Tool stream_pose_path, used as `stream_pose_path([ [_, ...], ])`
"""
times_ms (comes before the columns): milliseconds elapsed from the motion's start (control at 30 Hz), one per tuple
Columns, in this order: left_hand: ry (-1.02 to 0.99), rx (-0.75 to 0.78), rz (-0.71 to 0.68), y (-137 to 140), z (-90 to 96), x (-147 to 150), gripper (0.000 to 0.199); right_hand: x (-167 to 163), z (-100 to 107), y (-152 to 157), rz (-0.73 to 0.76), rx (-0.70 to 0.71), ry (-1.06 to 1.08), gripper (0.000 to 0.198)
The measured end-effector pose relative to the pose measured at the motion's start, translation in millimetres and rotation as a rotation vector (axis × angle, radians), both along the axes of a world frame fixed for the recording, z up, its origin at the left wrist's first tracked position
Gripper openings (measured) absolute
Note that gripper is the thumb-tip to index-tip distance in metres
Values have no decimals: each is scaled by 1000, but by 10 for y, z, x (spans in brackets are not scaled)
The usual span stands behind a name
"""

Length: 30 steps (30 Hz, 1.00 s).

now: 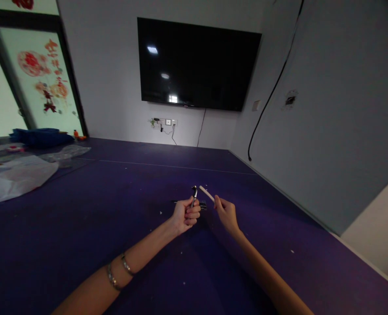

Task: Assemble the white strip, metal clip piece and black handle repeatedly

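Note:
Near the middle of the view, my left hand [184, 216] is closed around a small silver rod with a dark, bent top [194, 192], which points upward; its exact kind is too small to tell. To the right, my right hand [225, 213] pinches the lower end of a slim white stick [207, 193]. The stick slants up and left, its far tip close to the dark top but seemingly apart from it. Just behind my left fingers lies a small dark object [203, 204] on the purple floor covering [121, 245], partly hidden by the hand.
Crumpled clear plastic and white sheets [19, 177] lie at the left, near a dark blue cloth bundle [39, 137] and a small orange bottle [76, 134]. A black cable [274, 87] hangs along the right wall. A television [197, 65] is mounted ahead. Small white scraps dot the floor.

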<state>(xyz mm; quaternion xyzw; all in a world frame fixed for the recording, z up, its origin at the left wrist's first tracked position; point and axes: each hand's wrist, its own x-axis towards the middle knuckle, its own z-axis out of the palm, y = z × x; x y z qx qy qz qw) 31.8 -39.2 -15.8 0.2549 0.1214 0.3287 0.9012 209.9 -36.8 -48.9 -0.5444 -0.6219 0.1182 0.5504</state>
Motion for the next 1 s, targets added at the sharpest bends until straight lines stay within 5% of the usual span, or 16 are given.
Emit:
stream_pose_path([
  [200,48,57,30,6,33,-10,28,-24,-60,3,9,4,12,45],
  [400,177,200,250,109,33,-28,26,13,-27,-15,25,-39,215,46],
  [567,432,416,537,178,-102,22,27,-307,251,-182,300,-215,614,37],
  [767,552,603,655,188,-190,64,34,-694,525,-495,661,-434,982,26],
  [1000,530,642,664,163,-175,100,35,-872,420,-698,676,-531,1104,30],
])
